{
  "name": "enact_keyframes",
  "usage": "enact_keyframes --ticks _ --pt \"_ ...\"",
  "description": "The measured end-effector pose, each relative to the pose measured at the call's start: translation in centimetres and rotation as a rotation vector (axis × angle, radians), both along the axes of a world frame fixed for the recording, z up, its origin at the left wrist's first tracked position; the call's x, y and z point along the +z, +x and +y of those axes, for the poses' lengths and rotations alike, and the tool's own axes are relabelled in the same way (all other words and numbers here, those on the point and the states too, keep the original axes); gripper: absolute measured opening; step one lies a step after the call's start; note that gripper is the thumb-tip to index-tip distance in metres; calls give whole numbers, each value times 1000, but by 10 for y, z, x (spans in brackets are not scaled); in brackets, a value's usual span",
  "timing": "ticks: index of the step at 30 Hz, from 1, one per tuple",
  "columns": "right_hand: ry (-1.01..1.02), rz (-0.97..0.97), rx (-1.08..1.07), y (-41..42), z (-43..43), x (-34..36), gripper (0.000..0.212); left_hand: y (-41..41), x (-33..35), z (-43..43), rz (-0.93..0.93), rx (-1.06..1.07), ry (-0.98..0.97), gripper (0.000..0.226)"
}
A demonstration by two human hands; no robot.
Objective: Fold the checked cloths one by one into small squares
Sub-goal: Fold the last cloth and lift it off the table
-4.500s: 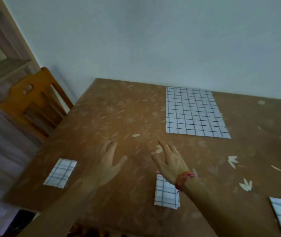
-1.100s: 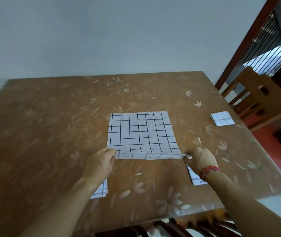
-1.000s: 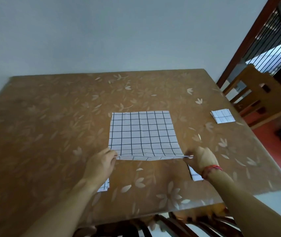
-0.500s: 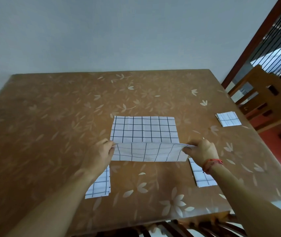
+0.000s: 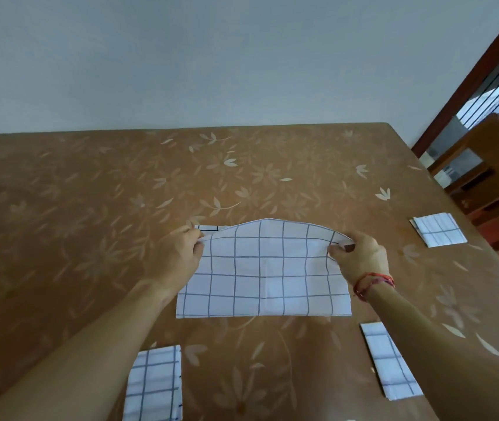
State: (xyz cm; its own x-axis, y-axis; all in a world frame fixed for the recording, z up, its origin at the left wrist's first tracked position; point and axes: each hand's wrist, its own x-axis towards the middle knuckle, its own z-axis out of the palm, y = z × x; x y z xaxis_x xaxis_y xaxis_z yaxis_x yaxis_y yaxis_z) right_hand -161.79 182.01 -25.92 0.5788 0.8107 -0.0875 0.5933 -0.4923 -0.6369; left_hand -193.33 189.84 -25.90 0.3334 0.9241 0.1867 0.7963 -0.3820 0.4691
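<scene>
1. The step in hand looked like the first half-fold: a white cloth with a dark grid check lay mid-table on the brown leaf-patterned tabletop, its near half carried over the far half.
2. The left hand and right hand each pinched a corner of the raised edge, which bowed up in the middle.
3. Next likely: lay that edge down on the far edge, corners matched, then press flat.
4. Three folded checked squares sat nearby.

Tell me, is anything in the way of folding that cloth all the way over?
No. Both the left hand and right hand pinch the cloth, and only its own far edge lies ahead.
</scene>
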Motion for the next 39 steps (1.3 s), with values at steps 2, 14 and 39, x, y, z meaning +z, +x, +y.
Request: enact_keyframes --ticks 2,14,39 --pt "-33 -52 7 3 13 -9 8 2 -11 12 -6 15 -2 49" --pt "-62 -123 -29 1 41 -30 58 7 -37 37 152 17 45 39" --pt "-352 -404 698 -101 -72 -81 83 33 -93 -133 379 -402 24 55"
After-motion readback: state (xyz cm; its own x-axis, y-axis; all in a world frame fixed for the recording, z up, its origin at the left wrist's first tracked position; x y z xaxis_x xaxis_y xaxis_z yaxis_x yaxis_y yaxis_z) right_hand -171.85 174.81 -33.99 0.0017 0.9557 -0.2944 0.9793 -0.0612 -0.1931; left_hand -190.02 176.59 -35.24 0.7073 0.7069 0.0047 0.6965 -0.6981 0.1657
